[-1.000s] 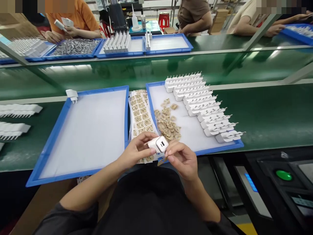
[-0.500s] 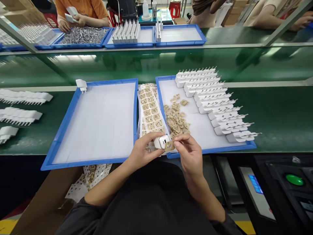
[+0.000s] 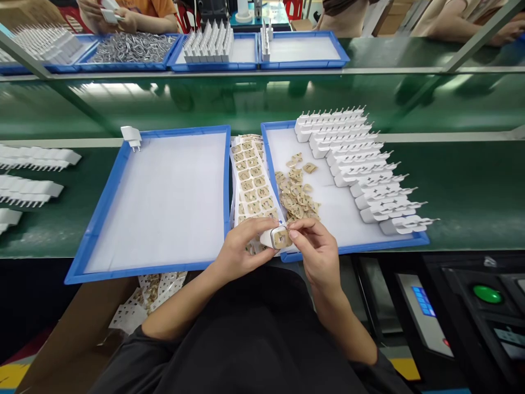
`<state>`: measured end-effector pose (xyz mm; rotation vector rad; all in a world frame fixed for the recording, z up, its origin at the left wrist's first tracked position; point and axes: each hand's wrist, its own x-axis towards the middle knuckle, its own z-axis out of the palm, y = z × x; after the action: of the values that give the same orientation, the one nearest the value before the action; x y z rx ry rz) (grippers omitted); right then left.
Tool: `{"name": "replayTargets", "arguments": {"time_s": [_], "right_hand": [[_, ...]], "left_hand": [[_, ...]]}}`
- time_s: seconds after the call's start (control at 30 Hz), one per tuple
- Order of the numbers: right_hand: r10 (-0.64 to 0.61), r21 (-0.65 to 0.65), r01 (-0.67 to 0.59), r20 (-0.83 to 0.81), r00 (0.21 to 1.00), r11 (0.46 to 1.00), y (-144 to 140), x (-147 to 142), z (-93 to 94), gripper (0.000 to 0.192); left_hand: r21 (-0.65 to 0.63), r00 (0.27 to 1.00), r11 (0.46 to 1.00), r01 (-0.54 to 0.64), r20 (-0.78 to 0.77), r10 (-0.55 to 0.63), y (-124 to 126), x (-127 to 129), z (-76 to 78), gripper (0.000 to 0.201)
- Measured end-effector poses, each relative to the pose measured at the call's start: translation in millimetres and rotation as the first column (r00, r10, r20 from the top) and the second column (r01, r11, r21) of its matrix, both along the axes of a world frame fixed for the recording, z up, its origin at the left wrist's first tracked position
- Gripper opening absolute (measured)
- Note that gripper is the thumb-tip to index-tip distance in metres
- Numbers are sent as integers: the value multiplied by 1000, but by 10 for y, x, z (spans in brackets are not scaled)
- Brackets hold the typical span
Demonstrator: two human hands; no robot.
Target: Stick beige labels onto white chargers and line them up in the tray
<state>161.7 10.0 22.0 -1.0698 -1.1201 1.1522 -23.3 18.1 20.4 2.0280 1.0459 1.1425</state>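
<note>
My left hand (image 3: 241, 243) grips a white charger plug (image 3: 267, 238) between thumb and fingers, its port face turned to the right. A tan sticker (image 3: 282, 237) lies against that face, its right edge pinched by my right hand (image 3: 318, 249). Whether it is stuck down, I cannot tell. Just beyond my hands lie sheets of tan stickers (image 3: 254, 183) and a heap of loose tan pieces (image 3: 298, 200). The heap rests in the right blue-rimmed tray (image 3: 328, 219), beside rows of white chargers (image 3: 353, 164).
To the left is another blue-rimmed tray (image 3: 164, 202) with one charger (image 3: 132, 137) on its far-left corner. More chargers (image 3: 33, 189) stand on the green belt. Across a rail, a person's hands (image 3: 123, 19) hold white parts near a tray of metal pieces (image 3: 133, 49).
The tan sticker has moved from beside the charger's port face to over it, covering most of it. The view has shifted slightly; the person opposite has raised their hands.
</note>
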Motion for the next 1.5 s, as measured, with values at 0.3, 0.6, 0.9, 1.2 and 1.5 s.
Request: {"name": "replayTargets", "arguments": {"time_s": [0.3,0.6,0.9,1.2,1.5], "right_hand": [[4,-3,-4,12,1000,1000,-14,-9,31,2],[-10,8,9,75,997,1000,-32,-41,48,8],[-64,62,55,156,986,997,-57,-103,54,6],[-84,74,77,103,991,994,-16,-73,-5,10],[197,-27,-219,-335,921,975,-34,-186,-3,12]], "left_hand": [[24,1000,1000,18,10,-19,7,-5,57,39],[75,1000,997,8,-7,-8,3,-12,29,40],[105,1000,994,-9,3,9,-4,-10,10,37],[152,985,988,-40,172,14,-59,-1,-114,48],[439,991,889,-130,61,115,0,92,-127,43]]}}
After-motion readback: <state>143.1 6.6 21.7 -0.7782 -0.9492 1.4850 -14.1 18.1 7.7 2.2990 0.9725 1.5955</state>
